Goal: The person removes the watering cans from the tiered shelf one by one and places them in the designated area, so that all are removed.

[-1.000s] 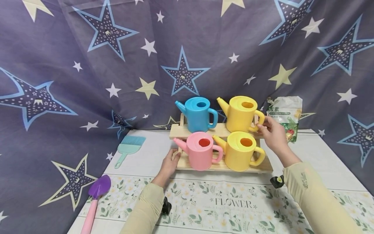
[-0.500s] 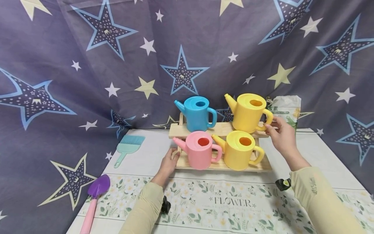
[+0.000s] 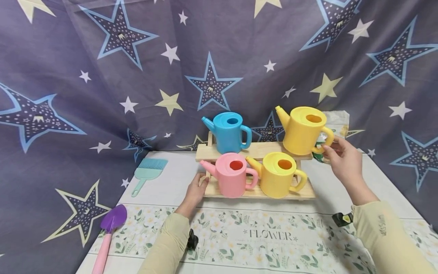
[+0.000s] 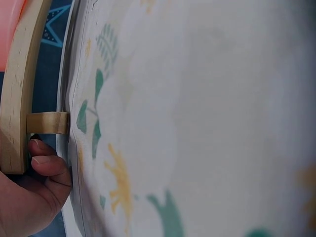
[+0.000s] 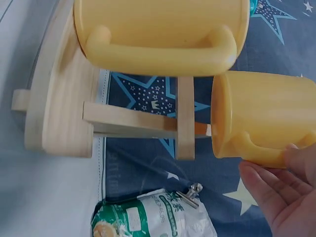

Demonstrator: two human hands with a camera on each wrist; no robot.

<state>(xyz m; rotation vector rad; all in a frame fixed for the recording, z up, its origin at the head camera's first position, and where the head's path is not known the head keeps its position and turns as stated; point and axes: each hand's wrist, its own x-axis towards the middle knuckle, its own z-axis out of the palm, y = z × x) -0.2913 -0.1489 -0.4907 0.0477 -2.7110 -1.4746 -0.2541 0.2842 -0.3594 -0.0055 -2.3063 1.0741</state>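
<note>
My right hand [image 3: 346,161] pinches the lower part of the handle of a yellow watering can [image 3: 302,133], at the right end of the upper tier. In the right wrist view that can [image 5: 266,111] overlaps the shelf's upper end, thumb and fingers at its handle. My left hand [image 3: 195,190] grips the left end of the lower tier of a two-tier wooden shelf [image 3: 263,149]; the left wrist view has its fingers [image 4: 49,165] curled beside the board. A blue watering can [image 3: 228,133] stands on the upper tier. Below are a pink watering can [image 3: 230,179] and another yellow one [image 3: 276,179].
Behind my right hand stands a white and green bag [image 5: 153,217], clipped at the top. A light green brush [image 3: 148,171] and a purple trowel with a pink handle [image 3: 111,224] lie at the left. A starry cloth [image 3: 191,45] hangs behind the table.
My right hand has moved right with the upper yellow watering can, which now sits farther from the blue one and covers more of the bag. My left hand keeps its grip on the shelf.
</note>
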